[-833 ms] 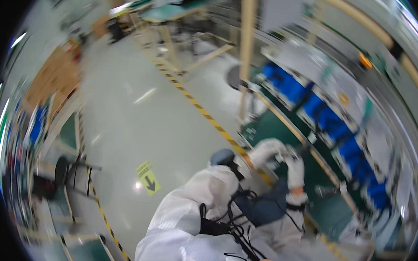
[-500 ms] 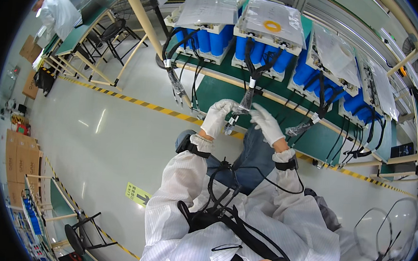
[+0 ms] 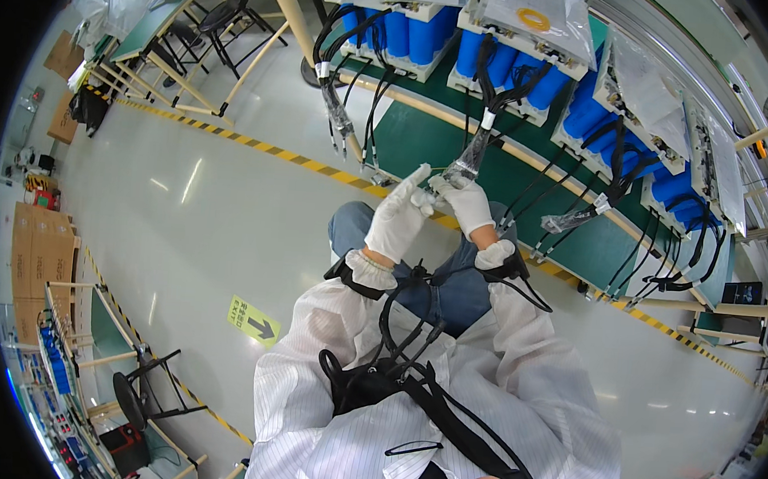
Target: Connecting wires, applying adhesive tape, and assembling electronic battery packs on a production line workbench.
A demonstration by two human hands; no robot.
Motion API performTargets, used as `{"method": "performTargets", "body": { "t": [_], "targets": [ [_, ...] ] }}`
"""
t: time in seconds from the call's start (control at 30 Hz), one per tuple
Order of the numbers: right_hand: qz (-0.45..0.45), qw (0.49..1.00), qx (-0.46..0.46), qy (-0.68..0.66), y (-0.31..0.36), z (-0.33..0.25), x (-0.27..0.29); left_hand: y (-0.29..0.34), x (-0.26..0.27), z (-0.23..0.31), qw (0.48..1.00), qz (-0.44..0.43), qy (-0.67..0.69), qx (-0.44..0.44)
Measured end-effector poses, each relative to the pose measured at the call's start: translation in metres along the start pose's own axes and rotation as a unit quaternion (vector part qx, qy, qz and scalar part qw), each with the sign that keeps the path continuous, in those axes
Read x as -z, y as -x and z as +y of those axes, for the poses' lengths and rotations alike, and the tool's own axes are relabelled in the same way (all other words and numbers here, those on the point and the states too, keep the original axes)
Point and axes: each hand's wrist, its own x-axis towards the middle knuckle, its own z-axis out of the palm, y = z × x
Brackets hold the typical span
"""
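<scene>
My right hand (image 3: 467, 204), in a white glove, is closed on the lower end of a black cable bundle (image 3: 484, 141) where clear plastic (image 3: 468, 163) wraps it. The bundle hangs from a battery pack with blue cells (image 3: 501, 61) and has a white tie around it. Close beside it, my left hand (image 3: 396, 215), gloved too, has its index finger stretched up and its thumb apart near the right fingertips. The cable ends between the hands are mostly hidden.
Other blue-celled packs (image 3: 403, 33) line the green bench (image 3: 418, 135), and more wrapped cables (image 3: 335, 110) hang over its pale front rail. Yellow-black tape (image 3: 274, 150) crosses the floor. At far left, a person in white (image 3: 111, 9) is near another table.
My right hand has come down and inward onto the wrapped cable end. The left has moved off the plastic and raised its index finger. The view has shifted, with packs higher in the picture.
</scene>
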Motion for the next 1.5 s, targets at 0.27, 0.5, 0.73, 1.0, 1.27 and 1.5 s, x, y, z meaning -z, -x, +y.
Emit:
{"method": "performTargets", "body": {
  "t": [0.27, 0.5, 0.73, 1.0, 1.27, 1.5],
  "targets": [
    [-0.056, 0.957, -0.064, -0.278, 0.014, 0.002, 0.004, 0.006, 0.002, -0.022, 0.998, 0.001, 0.062, 0.031],
    [-0.024, 0.997, 0.045, -0.058, 0.003, 0.011, -0.005, 0.003, 0.006, -0.037, 0.987, 0.096, -0.119, -0.058],
    [0.106, 0.988, 0.059, 0.095, 0.010, 0.004, -0.009, 0.018, 0.015, -0.019, 0.967, 0.129, -0.212, -0.051],
    [-0.013, 0.966, -0.044, -0.255, 0.020, -0.013, -0.002, -0.002, 0.037, -0.018, 0.985, 0.106, -0.131, -0.028],
    [0.121, 0.980, 0.116, 0.104, 0.011, 0.016, 0.007, -0.034, 0.017, -0.027, 0.974, 0.065, -0.216, -0.013],
    [0.193, 0.914, 0.150, 0.323, 0.002, 0.007, 0.023, -0.015, 0.015, -0.031, 0.945, -0.016, -0.284, 0.163]
  ]
}}
